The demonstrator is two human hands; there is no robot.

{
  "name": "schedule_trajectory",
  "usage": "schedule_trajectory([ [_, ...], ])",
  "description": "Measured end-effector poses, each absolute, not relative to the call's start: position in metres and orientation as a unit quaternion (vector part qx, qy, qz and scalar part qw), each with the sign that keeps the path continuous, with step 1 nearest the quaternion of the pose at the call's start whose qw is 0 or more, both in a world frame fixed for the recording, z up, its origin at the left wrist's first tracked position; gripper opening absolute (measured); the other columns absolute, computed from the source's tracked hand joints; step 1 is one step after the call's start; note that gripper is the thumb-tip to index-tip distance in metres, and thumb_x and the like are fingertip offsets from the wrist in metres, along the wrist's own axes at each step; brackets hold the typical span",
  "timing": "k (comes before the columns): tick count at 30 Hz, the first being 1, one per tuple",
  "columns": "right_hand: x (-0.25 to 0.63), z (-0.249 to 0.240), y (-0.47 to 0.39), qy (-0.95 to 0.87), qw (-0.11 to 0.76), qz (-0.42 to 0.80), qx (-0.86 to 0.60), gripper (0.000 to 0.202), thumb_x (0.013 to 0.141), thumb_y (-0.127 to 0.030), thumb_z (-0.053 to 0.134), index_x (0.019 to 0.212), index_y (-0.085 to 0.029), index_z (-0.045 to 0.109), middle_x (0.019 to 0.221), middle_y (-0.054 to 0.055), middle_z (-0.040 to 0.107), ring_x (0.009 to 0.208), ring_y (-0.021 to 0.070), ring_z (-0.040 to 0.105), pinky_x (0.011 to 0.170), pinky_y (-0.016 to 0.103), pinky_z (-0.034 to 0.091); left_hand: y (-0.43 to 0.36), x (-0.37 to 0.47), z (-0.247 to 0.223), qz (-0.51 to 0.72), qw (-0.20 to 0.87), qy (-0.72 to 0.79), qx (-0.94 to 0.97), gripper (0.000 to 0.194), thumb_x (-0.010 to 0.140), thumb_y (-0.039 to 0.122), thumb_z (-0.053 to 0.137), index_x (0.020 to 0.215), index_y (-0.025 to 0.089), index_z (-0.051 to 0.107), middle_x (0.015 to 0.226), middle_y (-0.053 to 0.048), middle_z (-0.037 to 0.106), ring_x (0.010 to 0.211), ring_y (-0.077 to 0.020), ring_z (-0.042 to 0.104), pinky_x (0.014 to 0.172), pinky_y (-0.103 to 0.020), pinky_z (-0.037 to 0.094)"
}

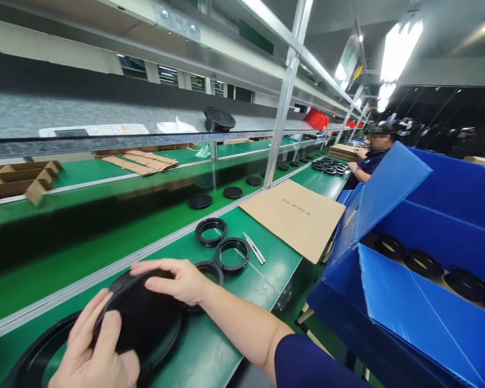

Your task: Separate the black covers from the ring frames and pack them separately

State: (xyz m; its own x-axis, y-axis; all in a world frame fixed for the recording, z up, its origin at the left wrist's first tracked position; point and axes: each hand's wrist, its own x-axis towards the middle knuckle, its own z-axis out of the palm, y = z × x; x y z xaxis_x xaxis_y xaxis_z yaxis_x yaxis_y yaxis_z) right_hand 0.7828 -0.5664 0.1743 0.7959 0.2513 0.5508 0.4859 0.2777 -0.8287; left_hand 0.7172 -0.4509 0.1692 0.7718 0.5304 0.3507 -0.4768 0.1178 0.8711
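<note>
A round black plastic disc with a raised rim [145, 318] is tilted up between my two hands, just above the green bench. My left hand [95, 345] wraps its near left edge, thumb on the face and fingers behind. On the upper edge my right hand [178, 280] grips with the thumb on the face. A large black ring [32, 345] lies flat at the lower left, partly behind my left hand. Beyond my right wrist lie smaller black rings, one [232, 254] beside another [211, 231], and a third [210, 272] partly covered by my wrist.
A silver cutter-like tool [254, 249] lies beside the rings. Cardboard [295, 215] overhangs the bench edge. Black discs [200, 201] line the green belt. At right stands a blue box [420, 302] holding black round parts. A co-worker [378, 151] sits farther along. A metal post [285, 108] rises from the bench.
</note>
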Motion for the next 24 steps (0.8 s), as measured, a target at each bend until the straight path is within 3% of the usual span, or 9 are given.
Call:
schedule_trajectory([
  [4,0.775,0.165,-0.566,-0.267,0.685,-0.157,-0.659,0.043,0.089,-0.052,0.067,0.123,-0.027,0.073,0.131,0.005,0.069,0.127,0.0227,0.059,0.117,0.038,0.039,-0.438,0.737,0.154,0.279,0.853,0.000,0.440,0.036,0.074,0.048,0.080,0.102,0.026,0.080,0.130,-0.003,0.071,0.128,-0.0327,0.060,0.119,-0.052,0.042],
  [6,0.777,0.158,-0.568,-0.244,0.696,-0.155,-0.658,0.040,0.092,-0.049,0.064,0.126,-0.027,0.071,0.132,0.004,0.068,0.127,0.0221,0.058,0.116,0.038,0.039,-0.429,0.739,0.151,0.239,0.863,0.007,0.444,0.046,0.070,0.046,0.086,0.108,0.022,0.078,0.124,-0.008,0.073,0.120,-0.0297,0.066,0.110,-0.045,0.051],
  [10,0.787,0.143,-0.567,-0.211,0.749,-0.127,-0.615,0.039,0.092,-0.048,0.067,0.124,-0.026,0.069,0.130,0.005,0.068,0.123,0.0231,0.060,0.112,0.039,0.043,-0.420,0.733,0.153,0.151,0.879,0.016,0.452,0.054,0.064,0.043,0.094,0.110,0.021,0.076,0.109,-0.007,0.077,0.102,-0.0209,0.071,0.088,-0.027,0.058],
  [16,0.783,0.137,-0.560,-0.199,0.781,-0.101,-0.583,0.035,0.093,-0.052,0.066,0.116,-0.025,0.068,0.121,0.005,0.069,0.111,0.0221,0.064,0.104,0.040,0.050,-0.420,0.719,0.157,0.028,0.903,-0.055,0.425,0.051,0.065,0.046,0.093,0.102,0.015,0.076,0.094,-0.008,0.077,0.085,-0.0230,0.074,0.072,-0.030,0.060],
  [21,0.779,0.139,-0.565,-0.212,0.673,-0.194,-0.682,0.052,0.097,-0.060,0.055,0.139,-0.028,0.059,0.142,0.008,0.056,0.135,0.0264,0.050,0.121,0.049,0.034,-0.430,0.719,0.153,0.096,0.905,-0.073,0.409,0.041,0.069,0.041,0.092,0.097,0.016,0.076,0.089,-0.006,0.077,0.083,-0.0198,0.073,0.080,-0.029,0.059],
  [24,0.774,0.138,-0.565,-0.291,0.646,-0.163,-0.686,0.086,0.085,-0.076,0.063,0.155,-0.031,0.041,0.159,0.009,0.039,0.149,0.0328,0.035,0.123,0.052,0.031,-0.434,0.719,0.153,0.155,0.892,-0.079,0.418,0.036,0.073,0.039,0.090,0.098,0.016,0.077,0.093,-0.006,0.077,0.087,-0.0187,0.072,0.086,-0.029,0.058],
])
